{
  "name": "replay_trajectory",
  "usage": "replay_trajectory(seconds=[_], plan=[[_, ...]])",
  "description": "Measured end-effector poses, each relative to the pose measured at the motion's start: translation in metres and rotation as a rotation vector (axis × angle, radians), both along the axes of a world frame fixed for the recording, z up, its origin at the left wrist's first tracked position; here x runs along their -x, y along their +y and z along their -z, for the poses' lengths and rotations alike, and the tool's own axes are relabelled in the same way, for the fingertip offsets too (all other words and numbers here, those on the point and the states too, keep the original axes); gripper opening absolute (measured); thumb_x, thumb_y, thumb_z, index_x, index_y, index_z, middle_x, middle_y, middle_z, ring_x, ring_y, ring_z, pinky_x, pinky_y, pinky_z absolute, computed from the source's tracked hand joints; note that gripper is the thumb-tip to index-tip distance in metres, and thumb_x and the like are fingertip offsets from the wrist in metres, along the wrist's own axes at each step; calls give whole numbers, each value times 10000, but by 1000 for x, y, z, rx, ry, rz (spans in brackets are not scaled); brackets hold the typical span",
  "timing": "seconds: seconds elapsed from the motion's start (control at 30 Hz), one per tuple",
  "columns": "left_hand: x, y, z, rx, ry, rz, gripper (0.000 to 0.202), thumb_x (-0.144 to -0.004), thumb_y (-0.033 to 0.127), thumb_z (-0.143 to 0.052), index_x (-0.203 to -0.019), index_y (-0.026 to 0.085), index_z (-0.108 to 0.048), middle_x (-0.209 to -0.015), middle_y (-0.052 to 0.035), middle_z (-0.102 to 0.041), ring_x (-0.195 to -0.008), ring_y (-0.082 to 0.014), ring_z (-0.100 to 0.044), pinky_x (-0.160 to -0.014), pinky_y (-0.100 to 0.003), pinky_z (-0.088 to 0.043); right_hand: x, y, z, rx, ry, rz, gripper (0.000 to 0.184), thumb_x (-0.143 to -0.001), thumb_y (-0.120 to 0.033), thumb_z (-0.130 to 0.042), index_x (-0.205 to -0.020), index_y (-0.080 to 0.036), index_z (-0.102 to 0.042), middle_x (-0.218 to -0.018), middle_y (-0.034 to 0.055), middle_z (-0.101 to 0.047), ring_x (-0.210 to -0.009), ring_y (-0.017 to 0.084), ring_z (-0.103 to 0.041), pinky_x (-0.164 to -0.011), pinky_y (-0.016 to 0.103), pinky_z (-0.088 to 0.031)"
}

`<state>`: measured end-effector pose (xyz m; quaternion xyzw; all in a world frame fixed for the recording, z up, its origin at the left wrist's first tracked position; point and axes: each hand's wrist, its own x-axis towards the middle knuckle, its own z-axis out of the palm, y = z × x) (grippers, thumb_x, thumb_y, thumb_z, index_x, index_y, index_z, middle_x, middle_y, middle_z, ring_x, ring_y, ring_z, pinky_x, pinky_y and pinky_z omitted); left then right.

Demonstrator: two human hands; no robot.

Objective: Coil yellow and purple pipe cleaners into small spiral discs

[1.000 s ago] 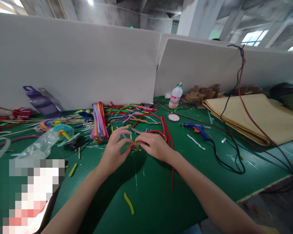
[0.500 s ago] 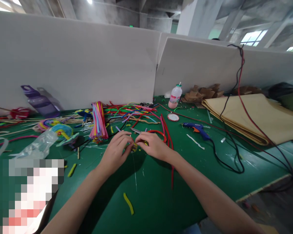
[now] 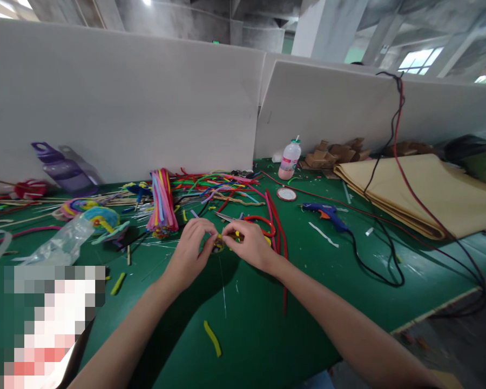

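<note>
Over the middle of the green table, my left hand (image 3: 195, 247) and my right hand (image 3: 250, 246) meet fingertip to fingertip. Both are closed in a pinch on a small yellow pipe-cleaner piece (image 3: 220, 243), mostly covered by the fingers. A darker part below it is too small to make out. Scissors (image 3: 264, 219) with red-orange handles lie just beyond my right hand, partly hidden by it. Left of them stands a bundle of multicoloured pipe cleaners (image 3: 162, 202). One short yellow-green piece (image 3: 213, 339) lies nearer to me.
A blue glue gun (image 3: 326, 215) with a black cord lies to the right. Behind it are folded brown paper (image 3: 425, 189) and a pink drink bottle (image 3: 290, 160). Left are a purple water bottle (image 3: 67, 173) and a clear plastic bag (image 3: 62, 243). Loose pipe cleaners (image 3: 227, 186) lie along the white partition (image 3: 125, 102).
My right hand has shifted slightly left, so its fingertips now meet those of my left hand at the yellow piece. More of the scissors' handles shows.
</note>
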<state>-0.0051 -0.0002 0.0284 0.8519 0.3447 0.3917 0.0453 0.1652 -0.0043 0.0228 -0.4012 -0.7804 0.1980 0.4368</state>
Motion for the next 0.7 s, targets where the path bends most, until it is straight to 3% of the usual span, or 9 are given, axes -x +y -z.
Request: replay_trajectory(seconds=[0.3, 0.43, 0.7], plan=[[2, 1, -4, -90, 103, -12, 189, -796, 173, -541, -980, 215, -536, -1133, -84, -546, -1187, -262, -419, -958, -481, -373, -3, 1, -4, -28, -32, 33, 65, -786, -155, -496, -771, -178, -555, -762, 14, -605, -733, 127, -552, -707, 233, -414], [0, -1, -2, -50, 95, -5, 111, -810, 150, -507, -902, 199, -547, -1148, -90, -528, -1189, -246, -424, -964, -448, -384, -1, -1, 0, -86, -42, 64, 67, -785, -153, -497, -792, -178, -558, -781, 21, -602, -771, 137, -553, -741, 248, -421], [-3, -4, 0, -28, 50, 0, 135, -825, 118, -480, -931, 191, -520, -1085, -85, -539, -1124, -208, -471, -948, -407, -408, 0, -1, 6, -268, -71, 43, 186, -840, -127, -436, -893, -189, -604, -871, 37, -651, -865, 151, -565, -836, 300, -419]])
